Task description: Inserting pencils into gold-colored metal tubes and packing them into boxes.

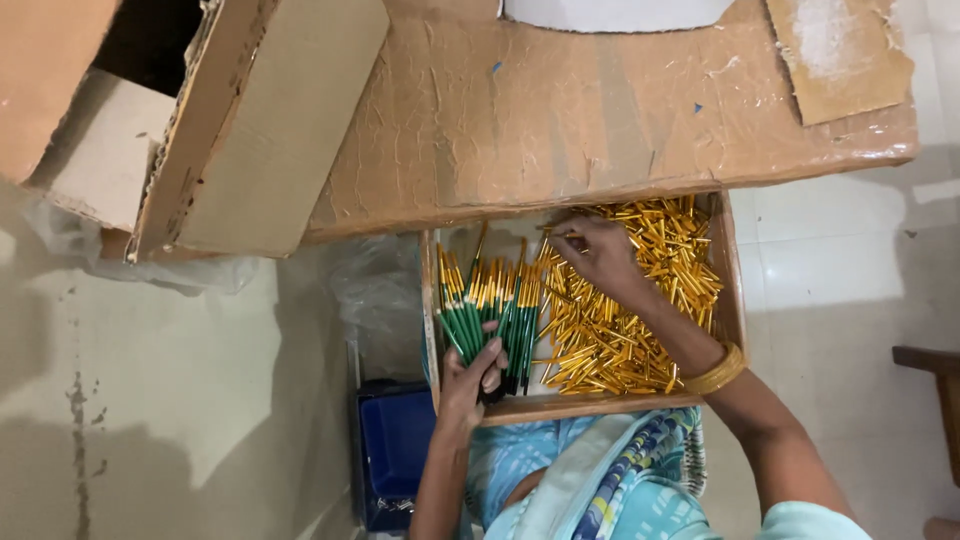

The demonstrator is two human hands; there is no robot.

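tray (pixel 728 300): on the lap, below the table (pixel 600 120) edge. in it, pens (pixel 490 305) at 9 o'clock, caps (pixel 640 320) heaped toward 3 o'clock. left hand (pixel 470 375) on the pens; right hand (pixel 600 250) on the caps at 12. carton (pixel 260 120) at the table's 9 o'clock; bin (pixel 395 440) at the tray's 7 o'clock.

Home workshop, pen parts tray (pixel 730 300), cardboard boxes (pixel 260 130)

One wooden tray (pixel 728 300), two hands, countless green pens (pixel 480 310), gold caps (pixel 620 340).
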